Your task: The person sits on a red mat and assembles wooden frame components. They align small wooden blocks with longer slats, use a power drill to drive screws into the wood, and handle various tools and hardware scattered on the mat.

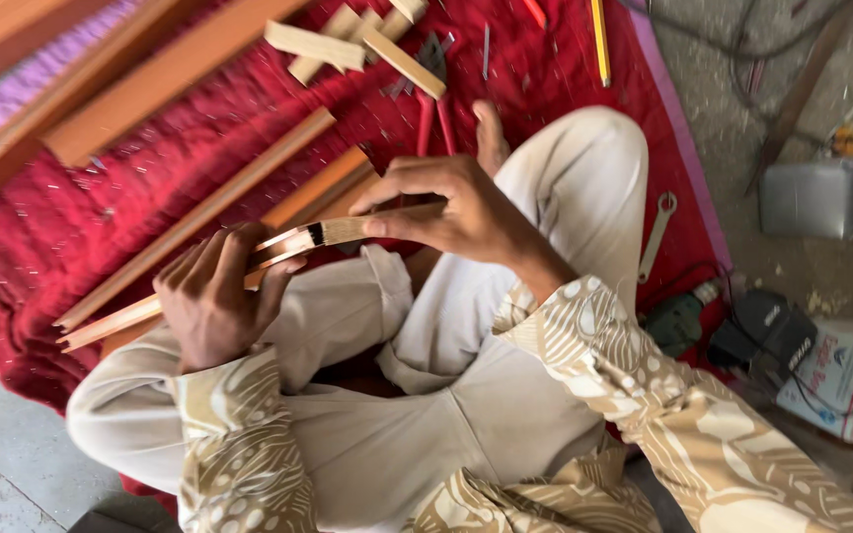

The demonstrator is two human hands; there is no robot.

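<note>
I sit cross-legged on a red cloth [61, 227]. My left hand [214, 296] grips a long, thin wooden moulding strip [101, 326] that runs from lower left across my lap. My right hand [451, 207] pinches the strip's pale cut end [348, 229], fingers curled over it. A dark line marks the strip between my hands. My bare foot [489, 133] shows just beyond the right hand.
More long wooden strips [199, 212] and short offcuts [348, 44] lie on the cloth ahead. Red-handled pliers [433, 109], a yellow pencil [599, 39], a spanner [656, 235], a power tool [678, 321] and boxes [836, 380] lie to the right.
</note>
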